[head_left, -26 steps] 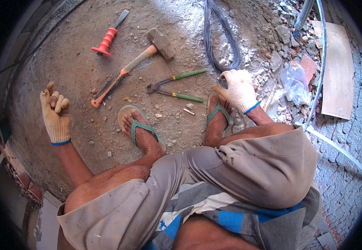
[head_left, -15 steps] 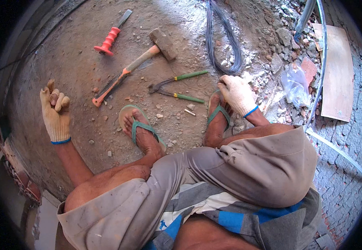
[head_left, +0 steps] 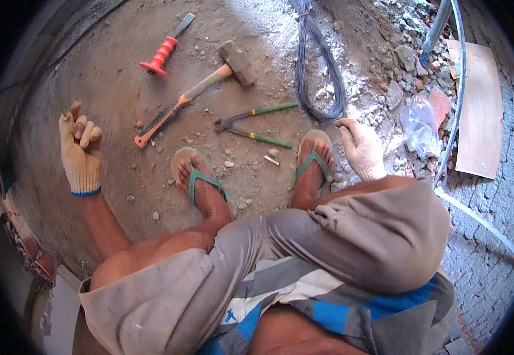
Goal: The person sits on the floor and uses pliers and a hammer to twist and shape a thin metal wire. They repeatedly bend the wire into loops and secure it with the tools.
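My left hand [head_left: 81,148], in a cream knit glove with a blue cuff, is raised at the left with its palm up. Its fingers are loosely curled and apart, holding nothing. Beyond my right knee is my gloved right hand [head_left: 363,148], fingers pointing left, loosely bent, with nothing visible in them. Just past its fingertips lies a looped bundle of dark wire [head_left: 322,77]. Green-handled pincers [head_left: 251,125] lie open before my feet. A sledgehammer [head_left: 200,87] with an orange-ended wooden handle and a chisel [head_left: 163,52] with a red grip lie farther left.
My sandalled feet [head_left: 206,189] stand on the dusty ground [head_left: 133,171]. Rubble [head_left: 404,56], a clear plastic bag [head_left: 420,127] and a pale board [head_left: 480,112] are at the right. A pale hose [head_left: 459,77] runs past the board. A short white stick [head_left: 271,160] lies between my feet.
My right hand has moved right and away from my right foot, its fingers less bent. My left hand has barely moved. The tools lie as before, with the view slightly shifted.
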Motion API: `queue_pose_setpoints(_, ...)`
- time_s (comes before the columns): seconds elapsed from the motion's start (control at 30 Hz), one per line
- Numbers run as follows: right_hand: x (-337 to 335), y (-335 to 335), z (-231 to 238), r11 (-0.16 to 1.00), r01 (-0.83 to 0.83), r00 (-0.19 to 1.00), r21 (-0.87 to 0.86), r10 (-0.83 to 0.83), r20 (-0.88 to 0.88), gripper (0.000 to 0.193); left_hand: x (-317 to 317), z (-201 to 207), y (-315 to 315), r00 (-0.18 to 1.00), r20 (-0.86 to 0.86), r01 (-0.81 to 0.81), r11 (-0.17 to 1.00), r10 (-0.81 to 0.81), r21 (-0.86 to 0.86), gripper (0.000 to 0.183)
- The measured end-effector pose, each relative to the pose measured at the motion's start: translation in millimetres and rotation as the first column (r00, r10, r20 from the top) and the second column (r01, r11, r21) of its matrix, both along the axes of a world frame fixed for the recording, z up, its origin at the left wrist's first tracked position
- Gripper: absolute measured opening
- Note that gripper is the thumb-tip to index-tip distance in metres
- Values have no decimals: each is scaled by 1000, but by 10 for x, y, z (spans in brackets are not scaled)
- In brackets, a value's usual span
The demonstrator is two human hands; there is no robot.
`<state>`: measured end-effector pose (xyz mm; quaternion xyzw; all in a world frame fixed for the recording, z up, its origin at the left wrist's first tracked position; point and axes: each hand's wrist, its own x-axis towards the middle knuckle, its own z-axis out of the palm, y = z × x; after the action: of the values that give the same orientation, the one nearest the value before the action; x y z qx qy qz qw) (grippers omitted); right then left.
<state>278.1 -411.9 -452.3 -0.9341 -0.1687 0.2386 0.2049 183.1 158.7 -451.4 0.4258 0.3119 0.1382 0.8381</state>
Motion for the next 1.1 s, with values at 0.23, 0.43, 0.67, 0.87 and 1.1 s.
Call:
queue_pose_setpoints(0.23,-410,-144,-68,984,-176,976,12,176,-126,18,132,9,-131,999,-7,38,998,-38,39,42)
queue_pose_setpoints(0.43,-482,-176,-105,989,-151,985,0,151,-79,17,250,26,-243,998,-38,57,997,-55,50,43)
queue_pose_setpoints(0.67,-173,-298,-72,995,-98,995,25,98,14,18,351,-31,-312,994,-60,97,991,-92,94,44)
queue_pose_setpoints(0.87,231,-496,-162,993,-113,989,14,111,94,18,502,-55,-410,992,-47,119,988,-115,97,45)
queue_pose_setpoints(1.1,227,-497,-506,966,-248,959,70,255,-126,26,647,70,-575,985,13,169,979,-172,116,46)
